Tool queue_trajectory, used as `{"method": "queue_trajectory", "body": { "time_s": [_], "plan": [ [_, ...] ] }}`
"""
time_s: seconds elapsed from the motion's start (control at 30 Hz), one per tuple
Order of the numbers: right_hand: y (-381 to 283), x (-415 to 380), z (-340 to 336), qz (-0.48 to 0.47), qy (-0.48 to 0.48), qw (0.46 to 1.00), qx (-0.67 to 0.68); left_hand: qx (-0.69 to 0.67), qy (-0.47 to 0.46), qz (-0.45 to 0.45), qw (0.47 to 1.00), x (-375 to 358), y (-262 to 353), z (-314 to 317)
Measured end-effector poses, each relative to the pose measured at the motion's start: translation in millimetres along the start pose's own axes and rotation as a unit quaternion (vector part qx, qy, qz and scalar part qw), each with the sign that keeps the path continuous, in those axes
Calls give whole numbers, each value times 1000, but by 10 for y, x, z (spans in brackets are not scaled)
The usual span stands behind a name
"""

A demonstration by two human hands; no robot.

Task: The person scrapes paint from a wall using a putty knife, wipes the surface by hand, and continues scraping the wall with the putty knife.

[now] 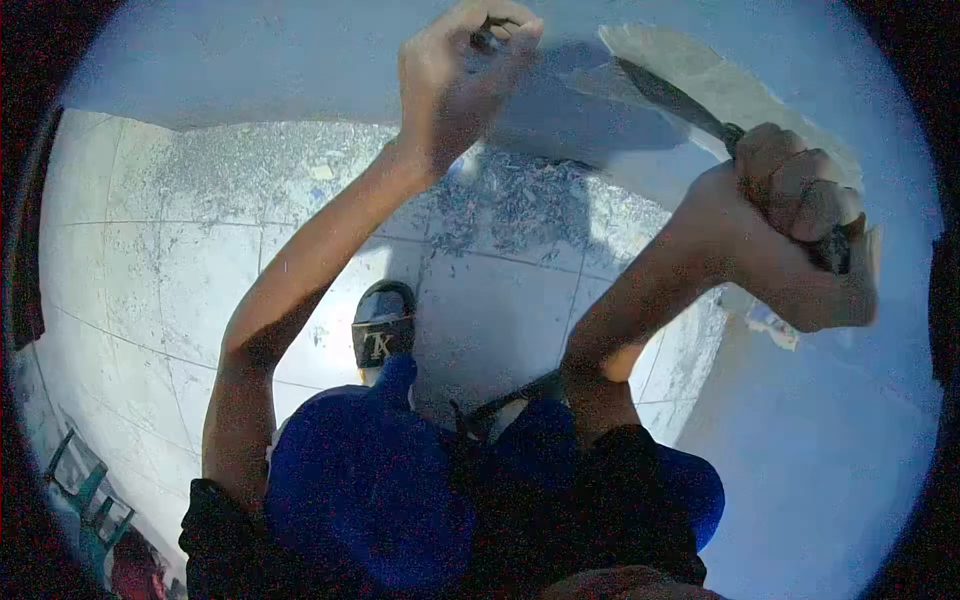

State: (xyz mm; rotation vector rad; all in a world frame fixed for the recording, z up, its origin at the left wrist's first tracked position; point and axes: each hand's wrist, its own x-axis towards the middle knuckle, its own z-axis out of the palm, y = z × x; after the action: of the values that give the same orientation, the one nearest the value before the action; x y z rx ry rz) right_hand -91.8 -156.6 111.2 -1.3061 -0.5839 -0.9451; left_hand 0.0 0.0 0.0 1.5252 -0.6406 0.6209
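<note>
Black shirt [600, 510] and blue trousers [365, 480] nearest, bottom of frame. Right hand [795, 190], upper right: grip wrapped round the handle of a scraper [672, 97], blade over the pale patch [690, 60] on the wall [260, 65]. Left hand [450, 80], top centre: fingers curled, can't tell if holding anything. Dark flakes [480, 215] on tiled floor [490, 310], mid-frame.

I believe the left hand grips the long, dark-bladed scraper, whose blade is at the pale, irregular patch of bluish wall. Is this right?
No: the head view shows the right hand, not the left hand, gripping the long, dark-bladed scraper. Its blade is at the pale, irregular patch.
</note>
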Motion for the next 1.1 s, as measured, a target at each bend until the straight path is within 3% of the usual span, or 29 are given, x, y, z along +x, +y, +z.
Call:
{"method": "queue_trajectory", "body": {
  "time_s": [0.03, 0.1, 0.13, 0.2, 0.3, 0.37, 0.47, 0.53, 0.6, 0.73, 0.9, 0.93, 1.0, 1.1],
  "plan": [
    [-2, 51, -11, -16, 23, 1000, -13, 9, 3, 11, 1000, 62, 1, -16],
    [91, -4, -134, -142, 111, 963, -202, 28, 2, 18, 999, 20, 27, -38],
    [138, -39, -115, -148, 140, 956, -213, 35, 9, 31, 999, 43, -9, -39],
    [249, -133, -6, 6, 92, 995, -36, 22, 8, 6, 1000, -95, 11, 54],
    [62, -240, 63, -22, 99, 994, 47, 42, 12, -10, 999, -48, -127, -7],
    [49, -172, 76, 20, 99, 994, 52, 56, -19, -25, 998, -93, -138, -27],
    [104, -70, 30, 88, 103, 990, 45, 67, 13, 29, 997, -29, -76, 37],
    [-1, -165, 202, -12, 131, 989, 70, 90, 15, 42, 995, -1, -100, 24],
    [-39, -201, 239, -21, 164, 984, 68, 83, 14, 34, 996, -56, -105, 16],
    [-16, -66, 186, 54, 186, 979, 56, 56, 0, -19, 998, -43, -57, 38],
    [-16, -116, -10, 13, 125, 971, 203, 93, 10, -5, 996, 13, 7, 39],
    [-83, -170, -48, -1, 194, 927, 320, 92, 6, -9, 996, -22, -7, 52],
    [17, -192, -49, 19, 211, 903, 373, 94, 12, -25, 995, -12, -98, 16],
    [226, -204, 63, 117, 97, 979, 132, 74, -5, -63, 995, -70, -90, 40]
  ]
}}
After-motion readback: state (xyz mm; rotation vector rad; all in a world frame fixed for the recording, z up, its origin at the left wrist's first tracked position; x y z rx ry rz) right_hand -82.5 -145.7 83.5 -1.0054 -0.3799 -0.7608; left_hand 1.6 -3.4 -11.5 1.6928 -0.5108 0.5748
